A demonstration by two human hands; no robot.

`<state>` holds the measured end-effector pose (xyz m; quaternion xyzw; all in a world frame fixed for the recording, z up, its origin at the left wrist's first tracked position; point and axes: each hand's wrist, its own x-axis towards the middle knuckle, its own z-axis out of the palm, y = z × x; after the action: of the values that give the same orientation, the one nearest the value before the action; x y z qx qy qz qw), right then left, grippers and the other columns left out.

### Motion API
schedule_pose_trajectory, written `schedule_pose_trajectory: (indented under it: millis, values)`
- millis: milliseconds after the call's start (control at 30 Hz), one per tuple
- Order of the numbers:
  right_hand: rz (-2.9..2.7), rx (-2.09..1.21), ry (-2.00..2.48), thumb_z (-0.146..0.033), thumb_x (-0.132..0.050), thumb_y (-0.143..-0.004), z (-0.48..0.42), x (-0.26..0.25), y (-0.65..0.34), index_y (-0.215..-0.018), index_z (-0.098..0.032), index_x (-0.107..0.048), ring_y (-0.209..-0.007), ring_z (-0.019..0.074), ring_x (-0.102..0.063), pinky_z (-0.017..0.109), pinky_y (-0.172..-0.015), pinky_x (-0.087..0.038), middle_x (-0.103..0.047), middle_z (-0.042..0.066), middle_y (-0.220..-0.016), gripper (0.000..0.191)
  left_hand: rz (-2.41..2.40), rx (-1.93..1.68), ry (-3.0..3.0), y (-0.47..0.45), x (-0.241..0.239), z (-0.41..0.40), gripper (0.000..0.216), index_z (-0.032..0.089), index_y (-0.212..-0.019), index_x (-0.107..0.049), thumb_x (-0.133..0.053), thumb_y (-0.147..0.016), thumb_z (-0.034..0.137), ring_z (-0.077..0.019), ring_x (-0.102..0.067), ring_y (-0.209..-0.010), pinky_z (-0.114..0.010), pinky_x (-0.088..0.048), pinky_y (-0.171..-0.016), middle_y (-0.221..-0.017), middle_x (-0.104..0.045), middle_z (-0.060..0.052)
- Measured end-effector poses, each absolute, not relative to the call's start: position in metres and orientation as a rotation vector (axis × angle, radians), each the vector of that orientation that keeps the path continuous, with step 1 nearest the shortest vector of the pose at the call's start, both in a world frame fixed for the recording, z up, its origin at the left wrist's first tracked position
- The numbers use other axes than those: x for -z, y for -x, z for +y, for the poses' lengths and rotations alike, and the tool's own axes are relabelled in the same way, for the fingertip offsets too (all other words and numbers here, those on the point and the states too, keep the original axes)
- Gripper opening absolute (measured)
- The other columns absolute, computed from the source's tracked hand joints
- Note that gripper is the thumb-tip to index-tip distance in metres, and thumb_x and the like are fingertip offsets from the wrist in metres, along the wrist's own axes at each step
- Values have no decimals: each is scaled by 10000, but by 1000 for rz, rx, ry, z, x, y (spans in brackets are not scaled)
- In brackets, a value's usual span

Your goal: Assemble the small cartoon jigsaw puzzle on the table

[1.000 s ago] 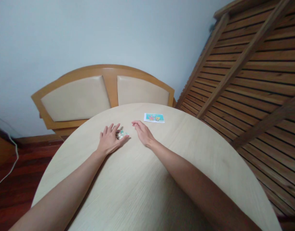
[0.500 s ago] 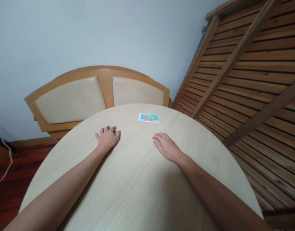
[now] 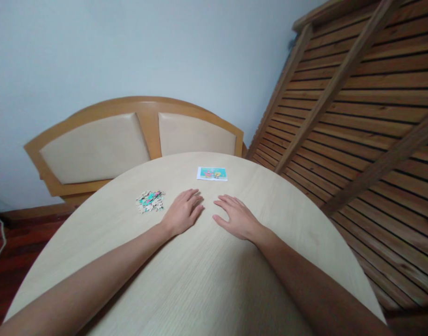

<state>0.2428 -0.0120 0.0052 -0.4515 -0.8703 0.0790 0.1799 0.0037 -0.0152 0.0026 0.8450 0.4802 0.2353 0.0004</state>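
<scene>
A small heap of jigsaw puzzle pieces [image 3: 151,201], pale with some turquoise and pink, lies on the table to the left. Just right of the heap is my left hand [image 3: 183,213], palm down, fingers loosely apart and nothing visible in them. My right hand [image 3: 238,216] faces it across a narrow gap, its thumb spread from the fingers, also with nothing visible in it. Beyond both hands a picture card [image 3: 212,174] lies flat, turquoise with pink and yellow cartoon figures and a white edge.
The round pale wooden table [image 3: 200,289] curves away on both sides. Behind it stands a padded wooden headboard [image 3: 144,135] against the wall [image 3: 165,46]. A slatted wooden frame [image 3: 357,102] leans at the right. At the far left a white cable [image 3: 3,238] hangs near the dark red floor.
My left hand has moved right, off the puzzle pieces, which now show uncovered. My right hand's thumb has spread away from its fingers. The view has shifted slightly.
</scene>
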Motion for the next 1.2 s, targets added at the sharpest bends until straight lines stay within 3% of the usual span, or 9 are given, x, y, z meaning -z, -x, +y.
schedule_pose_trajectory:
  millis: [167,367,900,1067,1200]
  values:
    - [-2546,-253,1308,-561,-548,-922,-12,-7,-243,-1500,-199,-476,-1515,309,-272,529,-1235,-210,-360,122,-1615,686,1323,-509,-2658,-5,0,-19,570,172,-1443,-532,-541,-960,474,-300,-401,-1453,-475,-332,-1206,-1555,-447,-134]
    - [-2537,-300,1325,-551,-545,-926,-9,-3,-244,-1517,-237,-455,-1523,292,-260,529,-1233,-226,-335,95,-1627,675,1337,-422,-2661,-4,-2,-24,600,204,-1491,-482,-488,-981,520,-326,-319,-1493,-538,-295,-1208,-1597,-369,-124]
    - [-2558,-268,1359,-543,-528,-936,-8,-4,-243,-1521,-222,-450,-1521,285,-265,510,-1241,-224,-334,87,-1626,672,1354,-476,-2677,-5,-2,-27,520,174,-1447,-538,-470,-998,426,-307,-381,-1465,-497,-332,-1198,-1563,-432,-133]
    - [-2554,-242,1331,-540,-528,-938,-7,-1,-245,-1514,-237,-462,-1513,286,-289,516,-1229,-248,-359,91,-1616,654,1576,-568,-2673,0,-6,-27,425,208,-1330,-633,-490,-967,377,-314,-478,-1380,-502,-361,-1170,-1444,-576,-113]
    - [-2549,-242,1327,-530,-525,-941,-7,0,-246,-1505,-237,-476,-1510,292,-294,526,-1225,-256,-365,96,-1611,638,2057,-647,-2489,20,-7,-20,446,207,-1309,-628,-510,-938,427,-385,-411,-1400,-591,-309,-1158,-1495,-508,-136]
